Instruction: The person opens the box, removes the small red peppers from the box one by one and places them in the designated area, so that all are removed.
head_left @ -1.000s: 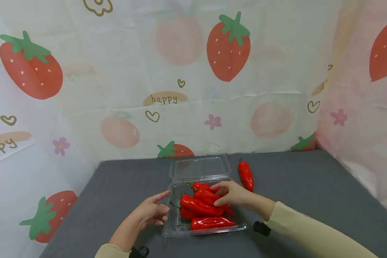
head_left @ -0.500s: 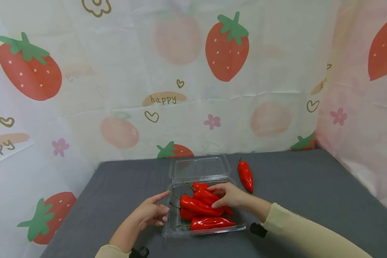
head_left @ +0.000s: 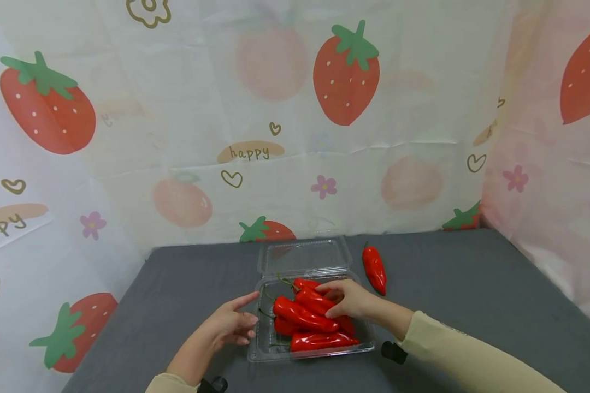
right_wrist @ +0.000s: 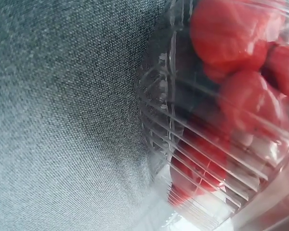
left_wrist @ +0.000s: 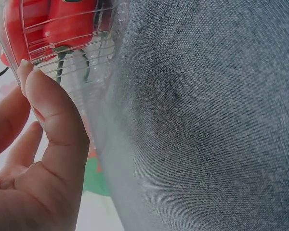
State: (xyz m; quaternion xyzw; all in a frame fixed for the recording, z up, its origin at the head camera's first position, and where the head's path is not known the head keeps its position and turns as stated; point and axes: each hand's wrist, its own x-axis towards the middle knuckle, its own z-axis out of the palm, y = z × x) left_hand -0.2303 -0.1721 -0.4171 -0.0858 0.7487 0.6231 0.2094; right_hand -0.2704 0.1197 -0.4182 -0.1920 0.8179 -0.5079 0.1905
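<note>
Several glossy red peppers with green stems, among them a front pepper (head_left: pixel 319 341), lie in a clear plastic clamshell box (head_left: pixel 263 349). My right hand (head_left: pixel 351 297) is over the pile, its fingers and thumb curled round an upper red pepper (head_left: pixel 311 300) near its tip end. A middle pepper (head_left: pixel 305 315) lies just below that thumb. At the box's left rim, my left hand (head_left: pixel 226 322) touches with its extended index finger and thumb. Through the ribbed wall (right_wrist: pixel 202 130) in the right wrist view, blurred peppers show; the right hand is hardly visible there.
The box's transparent lid (head_left: pixel 305 256) lies folded back behind it. One more red pepper (head_left: pixel 375 270) is on the grey tablecloth (head_left: pixel 447 284), right of the lid. A strawberry-printed curtain (head_left: pixel 295 125) hangs behind and at both sides.
My right hand has shifted slightly left over the pile, then barely moved. The middle pepper has shifted a little leftward. My left hand stays at the rim.
</note>
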